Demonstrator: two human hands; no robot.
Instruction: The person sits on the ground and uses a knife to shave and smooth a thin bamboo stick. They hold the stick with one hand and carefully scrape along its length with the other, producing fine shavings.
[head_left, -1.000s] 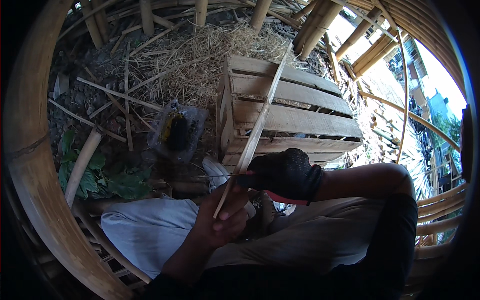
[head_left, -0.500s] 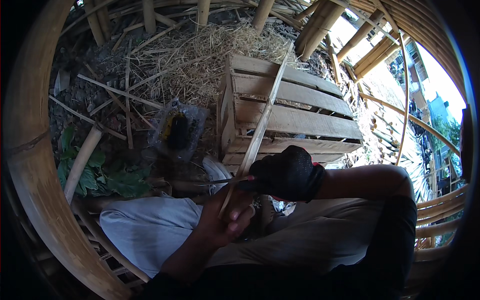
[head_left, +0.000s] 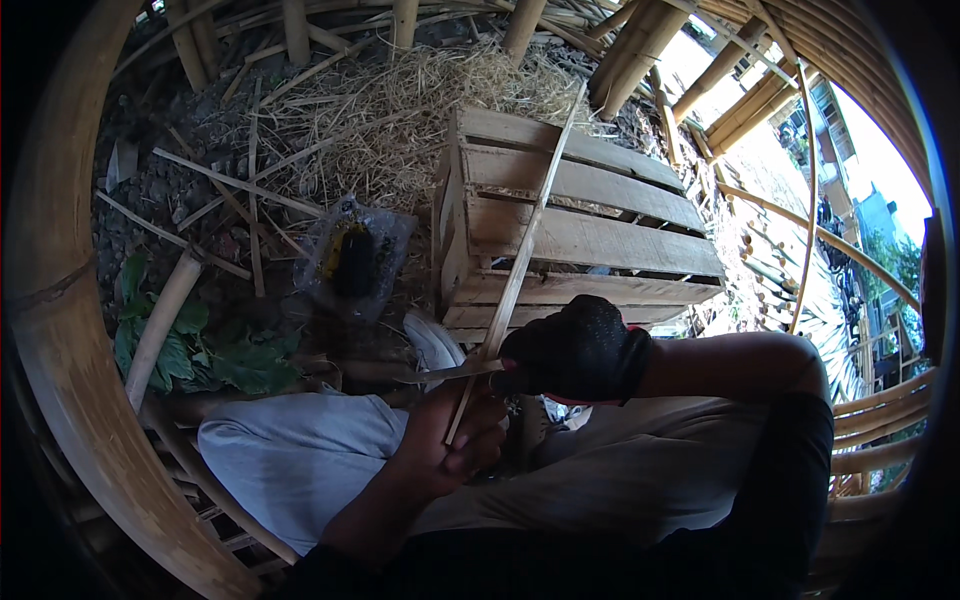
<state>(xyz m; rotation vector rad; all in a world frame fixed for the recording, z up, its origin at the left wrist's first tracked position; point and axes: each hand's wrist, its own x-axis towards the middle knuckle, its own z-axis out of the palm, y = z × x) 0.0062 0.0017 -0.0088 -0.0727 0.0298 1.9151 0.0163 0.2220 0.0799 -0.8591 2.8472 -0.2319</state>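
Note:
A long pale bamboo strip [head_left: 525,252] slants from my lap up across the slatted wooden crate [head_left: 590,232]. Its near end lies in my bare left hand [head_left: 445,445], whose fingers are closed around it. In a black glove, my right hand [head_left: 582,348] grips a knife [head_left: 445,373]; the handle is hidden in the fist. The thin blade points left and crosses the strip just above my left hand. My gloved fingers sit right beside the strip there.
On the ground left of the crate lies a clear plastic bag [head_left: 355,255] with something black and yellow inside. A thick bamboo pole [head_left: 60,300] curves along the left. Shavings [head_left: 480,85] pile up beyond the crate. Green leaves [head_left: 245,365] grow at the left.
The knife blade has tilted, showing more of its flat side. My left fingers have curled in closer on the strip. The strip has shifted slightly; my right hand stays almost in place.

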